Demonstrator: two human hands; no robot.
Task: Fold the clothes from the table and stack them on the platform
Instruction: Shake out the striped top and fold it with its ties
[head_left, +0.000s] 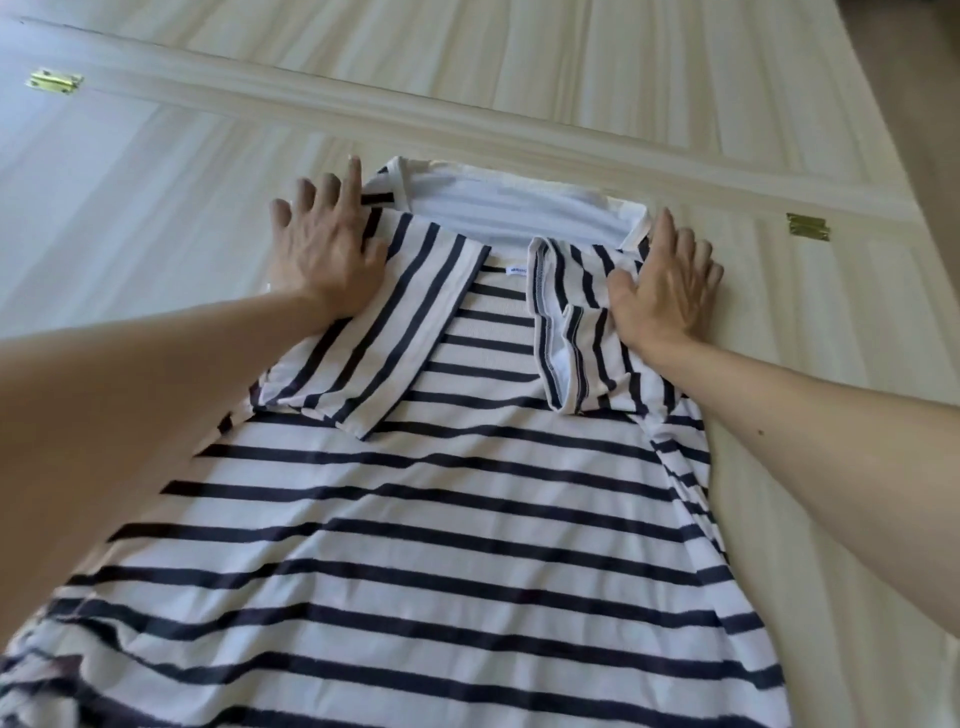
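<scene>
our left hand and right hand press flat on the striped shirt by its collar, grip wide open, holding nothing. shirt's spread on the pale wood surface, sleeves folded in, two brass hinges nearby.

Both arms are bare, as are the left hand and right hand — nails short — and a small mole dots the right forearm.

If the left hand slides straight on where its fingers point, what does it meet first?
Only bare table ahead of the left hand, then likely the raised strip across it. The shirt's collar sits just right of that line.
</scene>
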